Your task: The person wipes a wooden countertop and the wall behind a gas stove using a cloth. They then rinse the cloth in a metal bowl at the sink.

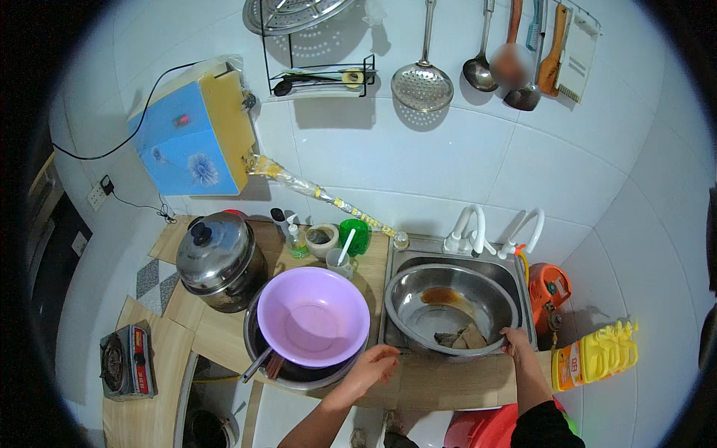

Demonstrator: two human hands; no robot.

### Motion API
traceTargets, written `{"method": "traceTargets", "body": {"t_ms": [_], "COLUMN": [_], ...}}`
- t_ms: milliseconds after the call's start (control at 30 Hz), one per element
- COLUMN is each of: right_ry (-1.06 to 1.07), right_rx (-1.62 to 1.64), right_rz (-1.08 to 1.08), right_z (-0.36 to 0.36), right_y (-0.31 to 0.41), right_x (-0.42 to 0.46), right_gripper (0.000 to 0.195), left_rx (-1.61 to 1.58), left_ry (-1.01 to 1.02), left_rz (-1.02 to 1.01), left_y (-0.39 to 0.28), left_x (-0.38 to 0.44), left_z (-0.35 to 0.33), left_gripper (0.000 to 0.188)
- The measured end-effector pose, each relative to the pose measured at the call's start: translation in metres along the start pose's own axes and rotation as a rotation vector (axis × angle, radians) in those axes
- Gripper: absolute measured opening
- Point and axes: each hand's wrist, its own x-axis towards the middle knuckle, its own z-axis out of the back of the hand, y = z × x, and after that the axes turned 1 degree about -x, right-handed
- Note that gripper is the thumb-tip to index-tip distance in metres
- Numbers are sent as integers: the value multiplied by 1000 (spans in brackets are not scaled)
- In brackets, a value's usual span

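Observation:
A wide stainless steel basin [411, 330] rests over the metal sink [386, 330]. A brownish patch of liquid lies inside it, and a dark and tan scrap [469, 337], perhaps cloth or sponge, sits near its front. My right hand [514, 340] grips the basin's front right rim. My left hand [376, 365] is over the counter edge, its fingers slightly apart and holding nothing. Beside it, to the left, a purple plastic basin [313, 316] is set in a larger dark metal pan [305, 381]. A metal handle and brown sticks, likely chopsticks [274, 365], poke out there.
Two white faucets [470, 229] stand behind the sink. A lidded steel pot [218, 263], a soap pump bottle [296, 238] and a cup [339, 263] occupy the counter. At right are an orange gas cylinder [546, 285] and yellow jugs [596, 355]. A skimmer [423, 87] hangs above.

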Motion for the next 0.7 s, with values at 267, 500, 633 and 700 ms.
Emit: {"method": "traceTargets", "body": {"t_ms": [267,500,633,700], "right_ry": [107,153,159,202], "right_rx": [14,28,-36,-42], "right_rz": [-69,-118,-106,-59], "right_z": [-8,3,9,6], "right_y": [25,23,28,31], "right_x": [29,61,80,87], "right_gripper": [12,14,19,21], "left_rx": [603,822,794,841], "left_ry": [-413,-733,-744,-756], "left_rz": [-226,-134,93,174], "left_y": [-37,-71,-78,-64], "left_x": [172,277,312,330], "left_z": [32,72,87,116], "left_gripper": [36,69,71,65]}}
